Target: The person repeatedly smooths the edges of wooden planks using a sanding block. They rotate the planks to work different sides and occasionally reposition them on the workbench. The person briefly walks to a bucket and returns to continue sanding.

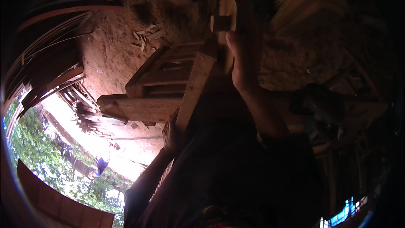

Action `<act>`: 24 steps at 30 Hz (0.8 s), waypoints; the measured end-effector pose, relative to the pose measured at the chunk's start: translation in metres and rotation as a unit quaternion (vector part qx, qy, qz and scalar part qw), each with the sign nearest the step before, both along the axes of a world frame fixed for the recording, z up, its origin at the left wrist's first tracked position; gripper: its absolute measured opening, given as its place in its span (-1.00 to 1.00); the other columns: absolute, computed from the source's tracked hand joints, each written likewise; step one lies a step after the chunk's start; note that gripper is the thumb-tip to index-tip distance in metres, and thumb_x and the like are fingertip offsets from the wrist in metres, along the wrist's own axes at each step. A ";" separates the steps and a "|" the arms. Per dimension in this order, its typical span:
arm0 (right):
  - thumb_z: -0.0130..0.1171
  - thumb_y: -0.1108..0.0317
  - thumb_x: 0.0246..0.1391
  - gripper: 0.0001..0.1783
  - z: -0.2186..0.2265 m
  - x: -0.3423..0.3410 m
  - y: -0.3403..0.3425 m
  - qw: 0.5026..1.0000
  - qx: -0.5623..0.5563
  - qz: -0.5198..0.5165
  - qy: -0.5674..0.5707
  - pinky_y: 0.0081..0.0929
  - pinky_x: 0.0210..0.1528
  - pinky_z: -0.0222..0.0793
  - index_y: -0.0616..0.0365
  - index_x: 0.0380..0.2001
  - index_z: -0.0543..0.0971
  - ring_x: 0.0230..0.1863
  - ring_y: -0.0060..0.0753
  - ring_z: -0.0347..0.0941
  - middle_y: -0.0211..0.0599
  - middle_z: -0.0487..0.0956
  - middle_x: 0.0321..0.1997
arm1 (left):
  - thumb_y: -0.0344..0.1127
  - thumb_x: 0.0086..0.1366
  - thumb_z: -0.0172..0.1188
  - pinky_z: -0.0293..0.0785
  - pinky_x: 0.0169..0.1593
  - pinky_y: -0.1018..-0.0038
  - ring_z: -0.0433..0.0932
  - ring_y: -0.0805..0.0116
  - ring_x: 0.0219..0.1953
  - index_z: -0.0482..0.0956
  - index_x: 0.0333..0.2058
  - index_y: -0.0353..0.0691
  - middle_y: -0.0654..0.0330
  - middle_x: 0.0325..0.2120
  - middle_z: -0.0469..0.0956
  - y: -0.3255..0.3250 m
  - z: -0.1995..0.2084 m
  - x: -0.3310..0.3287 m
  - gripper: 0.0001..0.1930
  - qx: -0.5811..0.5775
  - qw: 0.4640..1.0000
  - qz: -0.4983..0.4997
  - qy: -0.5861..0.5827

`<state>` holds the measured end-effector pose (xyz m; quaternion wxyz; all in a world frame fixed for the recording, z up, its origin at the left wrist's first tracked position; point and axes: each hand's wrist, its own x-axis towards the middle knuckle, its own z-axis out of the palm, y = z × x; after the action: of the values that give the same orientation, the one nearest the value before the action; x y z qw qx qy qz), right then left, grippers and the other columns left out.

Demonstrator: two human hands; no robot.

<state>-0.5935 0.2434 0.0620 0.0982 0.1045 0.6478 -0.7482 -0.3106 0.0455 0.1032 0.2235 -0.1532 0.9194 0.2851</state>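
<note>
A long squared wooden bar (196,84) slants up from my body over a wooden bench. My left hand (169,134) is closed around its lower part, with most of its fingers in shadow. Up ahead, my right hand (242,65) is closed on a pale wooden piece (228,8) with a rounded end and a short crosspiece (219,23); its exact kind I cannot make out. The thumb lies along its side, while the other fingers are hidden. The bar's far end sits close beside this piece; whether they touch is too dark to tell.
Beneath the bar is a heavy wooden bench (147,107) with a slatted wooden frame (168,67) on it. Wood offcuts (148,35) lie on the ground beyond. Stacked boards (310,6) stand at the far right, and a scrap pile (86,105) lies to the left.
</note>
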 end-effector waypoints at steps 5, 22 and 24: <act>0.01 -0.02 0.43 -0.18 -0.018 0.006 -0.005 0.984 0.155 0.039 -0.078 -0.14 0.47 0.12 0.26 0.50 0.04 0.47 0.04 0.18 0.16 0.13 0.51 | -0.28 0.25 0.37 0.54 0.16 0.10 0.58 -0.14 0.14 0.28 0.30 -0.33 -0.12 0.19 0.51 0.000 -0.002 -0.007 -0.29 0.034 0.999 -0.010 0.037; 0.11 -0.03 0.35 -0.25 -0.059 0.012 -0.025 0.995 -0.023 -0.046 -0.089 -0.17 0.38 0.21 0.27 0.38 0.26 0.28 -0.14 0.33 -0.02 0.36 0.29 | -0.24 0.30 0.31 0.49 0.13 -0.04 0.55 -0.27 0.11 0.20 0.35 -0.29 -0.24 0.12 0.52 -0.010 -0.014 -0.002 -0.28 0.024 0.999 -0.002 0.022; 0.09 -0.03 0.36 -0.27 -0.030 0.014 -0.019 0.994 -0.064 -0.017 -0.085 -0.18 0.38 0.20 0.27 0.38 0.26 0.29 -0.15 0.32 0.00 0.36 0.29 | -0.20 0.32 0.31 0.50 0.11 -0.05 0.56 -0.30 0.10 0.20 0.33 -0.30 -0.28 0.09 0.52 -0.006 -0.013 0.013 -0.29 -0.007 1.000 0.019 -0.021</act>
<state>-0.5798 0.2247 0.0322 0.1467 0.1720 0.5863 -0.7779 -0.2978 0.0396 0.0900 0.2363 -0.1777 0.9134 0.2797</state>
